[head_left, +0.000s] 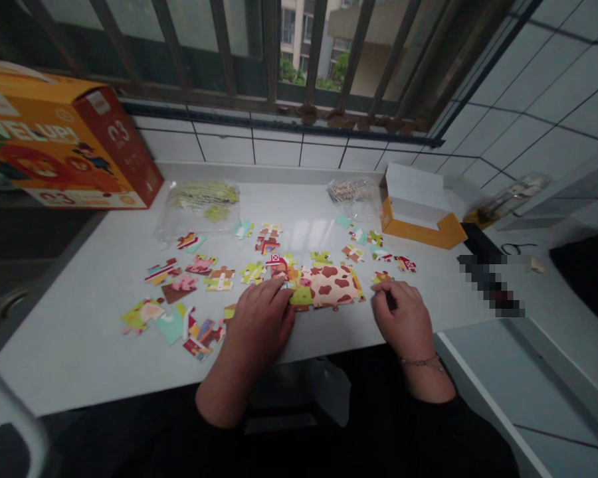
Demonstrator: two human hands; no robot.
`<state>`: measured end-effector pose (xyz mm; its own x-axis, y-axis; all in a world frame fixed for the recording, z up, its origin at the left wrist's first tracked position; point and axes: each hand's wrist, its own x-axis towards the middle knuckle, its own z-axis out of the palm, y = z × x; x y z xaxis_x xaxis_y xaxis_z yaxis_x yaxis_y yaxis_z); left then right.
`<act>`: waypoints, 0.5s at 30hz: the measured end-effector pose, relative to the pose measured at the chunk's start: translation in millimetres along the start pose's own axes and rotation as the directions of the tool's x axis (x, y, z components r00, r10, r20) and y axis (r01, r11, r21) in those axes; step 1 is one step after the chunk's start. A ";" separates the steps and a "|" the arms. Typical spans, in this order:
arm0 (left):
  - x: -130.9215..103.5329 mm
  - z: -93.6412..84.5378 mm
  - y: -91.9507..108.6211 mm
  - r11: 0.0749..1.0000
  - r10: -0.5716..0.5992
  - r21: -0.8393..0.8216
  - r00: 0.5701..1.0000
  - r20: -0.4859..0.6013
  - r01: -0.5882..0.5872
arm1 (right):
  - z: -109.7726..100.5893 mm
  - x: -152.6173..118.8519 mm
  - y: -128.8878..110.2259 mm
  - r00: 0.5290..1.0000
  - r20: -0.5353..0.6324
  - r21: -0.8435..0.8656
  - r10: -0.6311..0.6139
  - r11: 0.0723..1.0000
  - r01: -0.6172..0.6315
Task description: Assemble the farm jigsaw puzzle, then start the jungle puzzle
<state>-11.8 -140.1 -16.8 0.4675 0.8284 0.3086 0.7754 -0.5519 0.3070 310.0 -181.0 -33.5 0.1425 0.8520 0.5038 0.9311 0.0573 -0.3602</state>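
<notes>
Resting at the left end of the joined puzzle section [335,287], in the head view, the left hand [263,312] has its fingers lying close together, their tips reaching onto or right beside the picture; whether they grip a piece cannot be told. The right hand [403,309] sits near the section's right end, apart from it, with thumb and fingers curled towards each other; whether anything is pinched between them cannot be told either. Just beyond its fingertips lies a loose piece [383,277], and a thin bracelet [422,362] circles that wrist.

The joined section lies flat on the white tabletop [99,358], mostly between the two hands, and shows a pale body with red-brown patches. A red barn piece [278,264] is at its upper left. Loose pieces are scattered to the left, among them a pink one [179,285] and a pale turquoise one [171,325]; others lie behind the section.

Farther back are a clear bag [204,199] with green contents, a smaller bag [351,191] and an open orange-and-white box [423,232]. A large orange box [114,143] stands at the far left, beside the barred window [319,53].
</notes>
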 end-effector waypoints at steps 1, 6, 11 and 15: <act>-0.4 0.3 0.6 1.000 -0.001 -0.002 1.000 0.001 0.001 | 0.0 -0.3 0.4 1.000 0.002 -0.001 0.001 1.000 -0.001; -1.8 2.2 1.7 1.000 0.000 -0.006 1.000 -0.008 0.000 | 1.3 -2.0 3.4 1.000 0.011 -0.005 0.000 1.000 0.000; -1.8 1.3 0.3 0.999 0.041 -0.004 0.999 -0.022 -0.041 | 0.5 -1.8 2.5 1.000 0.003 -0.010 -0.016 1.000 0.016; -1.5 0.4 -0.1 0.999 0.039 -0.017 0.999 -0.013 -0.039 | 0.1 -1.2 1.4 1.000 -0.005 -0.011 -0.023 1.000 0.023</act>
<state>-12.4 -141.2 -17.6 0.4916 0.8052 0.3316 0.7493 -0.5852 0.3100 311.0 -181.9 -34.7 0.1230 0.8481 0.5154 0.9377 0.0707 -0.3401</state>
